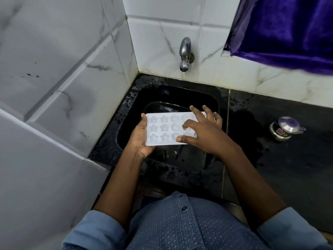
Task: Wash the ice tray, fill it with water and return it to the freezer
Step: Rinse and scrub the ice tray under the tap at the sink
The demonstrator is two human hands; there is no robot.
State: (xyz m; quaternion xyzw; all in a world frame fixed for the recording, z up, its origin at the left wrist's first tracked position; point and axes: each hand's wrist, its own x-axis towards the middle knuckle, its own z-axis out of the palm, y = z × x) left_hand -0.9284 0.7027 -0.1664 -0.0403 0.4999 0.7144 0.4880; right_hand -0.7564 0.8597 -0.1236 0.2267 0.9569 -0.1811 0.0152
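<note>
**Ice tray held over the sink, both hands on it**

- The white ice tray is held level above the basin of the black sink, which is set into the counter's back-left corner. The tray does not rest on anything but the hands.
- Star and flower moulds show in three rows. The right-hand columns are covered by a hand, so no full count is possible. Whether the moulds hold water is hard to make out.
- The left hand grips the tray's left short end, with the thumb tip at its far corner. Its fingers pass beneath the tray and are hidden.
- The right hand lies flat over the tray's right end, fingers spread and fairly straight, tips touching the moulded surface. It grasps nothing.
- The steel tap sticks out from the tiled wall above the sink's back edge. No stream is visible.
- The sink floor is dark and glossy, and its contents are unclear.
- The counter has a wet patch just right of the sink.
- A small lidded steel pot stands toward the counter's right edge.
- A purple curtain is cut off at the top right.
</note>
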